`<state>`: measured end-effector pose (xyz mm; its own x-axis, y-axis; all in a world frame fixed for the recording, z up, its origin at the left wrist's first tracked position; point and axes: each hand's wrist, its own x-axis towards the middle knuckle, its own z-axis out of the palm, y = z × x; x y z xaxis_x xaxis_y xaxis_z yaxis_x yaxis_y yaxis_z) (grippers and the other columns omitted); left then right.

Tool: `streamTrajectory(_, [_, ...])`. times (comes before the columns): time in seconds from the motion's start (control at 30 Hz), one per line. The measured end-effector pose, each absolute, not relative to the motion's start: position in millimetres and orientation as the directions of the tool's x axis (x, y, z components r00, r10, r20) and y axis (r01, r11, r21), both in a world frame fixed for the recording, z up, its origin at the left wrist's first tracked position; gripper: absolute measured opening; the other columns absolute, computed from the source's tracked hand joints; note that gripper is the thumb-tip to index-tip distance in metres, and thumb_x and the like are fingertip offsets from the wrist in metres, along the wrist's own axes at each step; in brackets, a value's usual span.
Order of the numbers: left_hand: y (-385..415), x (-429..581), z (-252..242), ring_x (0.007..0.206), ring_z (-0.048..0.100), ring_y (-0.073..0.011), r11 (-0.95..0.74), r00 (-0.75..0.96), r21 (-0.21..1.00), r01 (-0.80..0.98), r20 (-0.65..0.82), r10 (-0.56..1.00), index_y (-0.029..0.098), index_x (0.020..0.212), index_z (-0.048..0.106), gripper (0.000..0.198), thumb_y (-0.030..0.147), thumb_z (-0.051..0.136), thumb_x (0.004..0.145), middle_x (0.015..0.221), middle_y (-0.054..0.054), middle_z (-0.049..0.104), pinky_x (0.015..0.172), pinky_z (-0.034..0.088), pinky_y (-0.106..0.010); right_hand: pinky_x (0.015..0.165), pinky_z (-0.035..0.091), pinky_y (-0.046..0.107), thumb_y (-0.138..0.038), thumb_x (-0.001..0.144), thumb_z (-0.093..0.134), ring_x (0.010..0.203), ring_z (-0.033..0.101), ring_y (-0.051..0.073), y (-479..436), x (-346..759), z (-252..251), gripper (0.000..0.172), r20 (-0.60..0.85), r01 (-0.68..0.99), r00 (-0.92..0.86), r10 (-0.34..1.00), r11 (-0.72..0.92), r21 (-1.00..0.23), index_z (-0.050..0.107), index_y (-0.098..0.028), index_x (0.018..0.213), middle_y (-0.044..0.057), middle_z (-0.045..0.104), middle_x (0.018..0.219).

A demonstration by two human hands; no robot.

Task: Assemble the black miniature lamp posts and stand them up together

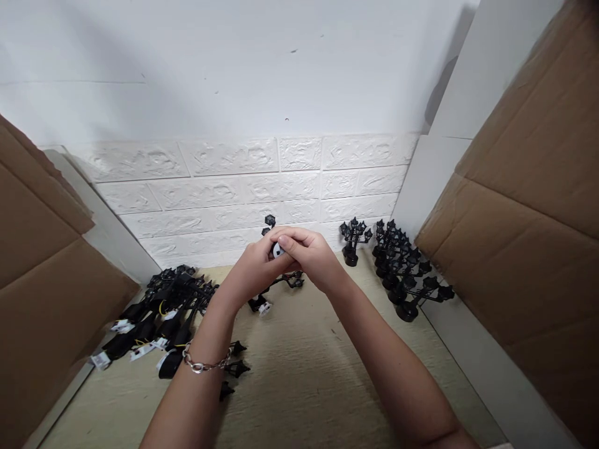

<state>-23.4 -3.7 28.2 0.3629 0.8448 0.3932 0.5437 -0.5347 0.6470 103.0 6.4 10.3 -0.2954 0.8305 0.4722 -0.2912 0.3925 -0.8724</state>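
My left hand point(253, 265) and my right hand point(311, 252) are closed together around a black miniature street lamp, held above the table. Its white round base piece point(277, 250) shows between my fingers, with my right thumb on it. A small black lantern head point(270, 220) sticks out beyond my knuckles and looks like part of the same lamp. My fingers hide most of its post. Below my hands, another miniature street lamp point(292, 280) lies on the table, with a white part point(264, 308) near it.
Several lamps with white parts and yellow wires lie in a pile point(175, 299) at left. More lamps stand in a row point(406, 274) at right, one lamp point(350, 243) apart from them. Cardboard point(528, 199) lines both sides; a white brick-pattern wall point(299, 187) closes the back.
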Motion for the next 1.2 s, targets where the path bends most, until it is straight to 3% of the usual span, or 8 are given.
streamTrajectory(0.27, [-2.4, -23.2, 25.7, 0.096, 0.055, -0.0196, -0.540, 0.376, 0.672, 0.507, 0.391, 0.840, 0.021, 0.107, 0.054, 0.032, 0.034, 0.045, 0.080, 0.106, -0.004, 0.059, 0.075, 0.048, -0.028, 0.071, 0.046, 0.025, -0.026, 0.075, 0.056, 0.078, 0.055, 0.012, 4.1, 100.7, 12.6, 0.012, 0.531, -0.234, -0.196, 0.824, 0.486, -0.842, 0.063, -0.016, 0.074, 0.001, 0.060, 0.080])
streamTrajectory(0.33, [-1.7, -22.8, 24.5, 0.095, 0.055, -0.0192, -0.549, 0.374, 0.676, 0.491, 0.406, 0.834, 0.021, 0.110, 0.053, 0.034, 0.032, 0.045, 0.080, 0.109, -0.004, 0.059, 0.075, 0.048, -0.028, 0.067, 0.047, 0.024, -0.026, 0.075, 0.056, 0.075, 0.055, 0.012, 1.8, 100.0, 14.2, 0.012, 0.543, -0.221, -0.176, 0.821, 0.504, -0.835, 0.063, -0.016, 0.073, 0.002, 0.060, 0.081])
streamTrajectory(0.47, [-2.5, -21.8, 24.9, 0.095, 0.055, -0.0188, -0.569, 0.351, 0.664, 0.485, 0.448, 0.822, 0.022, 0.114, 0.052, 0.036, 0.034, 0.046, 0.080, 0.114, -0.004, 0.057, 0.076, 0.047, -0.028, 0.047, 0.044, 0.020, -0.032, 0.074, 0.058, 0.059, 0.050, 0.009, -0.8, 100.7, 15.2, 0.017, 0.443, -0.286, -0.228, 0.867, 0.375, -0.882, 0.063, -0.016, 0.076, 0.000, 0.057, 0.074])
streamTrajectory(0.67, [-4.7, -24.1, 28.7, 0.095, 0.055, -0.0195, -0.547, 0.350, 0.650, 0.528, 0.420, 0.837, 0.022, 0.109, 0.054, 0.035, 0.039, 0.050, 0.079, 0.107, -0.003, 0.060, 0.081, 0.045, -0.031, 0.050, 0.046, 0.017, -0.041, 0.079, 0.052, 0.071, 0.053, 0.010, -1.3, 104.1, 16.4, 0.026, 0.375, -0.366, -0.332, 0.866, 0.248, -0.897, 0.064, -0.019, 0.085, 0.003, 0.058, 0.093])
streamTrajectory(0.83, [-3.8, -27.4, 29.3, 0.100, 0.053, -0.0208, -0.545, 0.374, 0.655, 0.523, 0.398, 0.838, 0.024, 0.110, 0.053, 0.038, 0.043, 0.052, 0.077, 0.110, -0.004, 0.058, 0.084, 0.043, -0.033, 0.054, 0.049, 0.021, -0.050, 0.079, 0.047, 0.074, 0.055, 0.013, -1.1, 105.3, 18.3, 0.038, 0.316, -0.408, -0.380, 0.869, 0.149, -0.901, 0.064, -0.017, 0.088, 0.006, 0.060, 0.094])
streamTrajectory(1.0, [-7.3, -28.2, 31.1, 0.086, 0.057, -0.0192, -0.485, 0.391, 0.694, 0.533, 0.307, 0.868, 0.021, 0.109, 0.051, 0.042, 0.047, 0.053, 0.075, 0.099, -0.005, 0.060, 0.069, 0.047, -0.029, 0.056, 0.047, 0.019, -0.039, 0.077, 0.055, 0.081, 0.054, 0.013, -0.4, 107.2, 18.1, 0.022, 0.333, -0.372, -0.399, 0.854, 0.182, -0.910, 0.064, -0.020, 0.085, 0.003, 0.058, 0.099])
streamTrajectory(1.2, [-9.2, -27.9, 31.0, 0.064, 0.050, -0.0126, -0.484, 0.412, 0.661, 0.574, 0.278, 0.868, 0.023, 0.114, 0.049, 0.045, 0.047, 0.052, 0.075, 0.084, -0.002, 0.059, 0.052, 0.041, -0.023, 0.064, 0.044, 0.022, -0.035, 0.077, 0.057, 0.072, 0.054, 0.010, 2.0, 106.6, 14.2, 0.018, 0.352, -0.350, -0.389, 0.851, 0.217, -0.911, 0.061, -0.018, 0.081, 0.001, 0.058, 0.079])
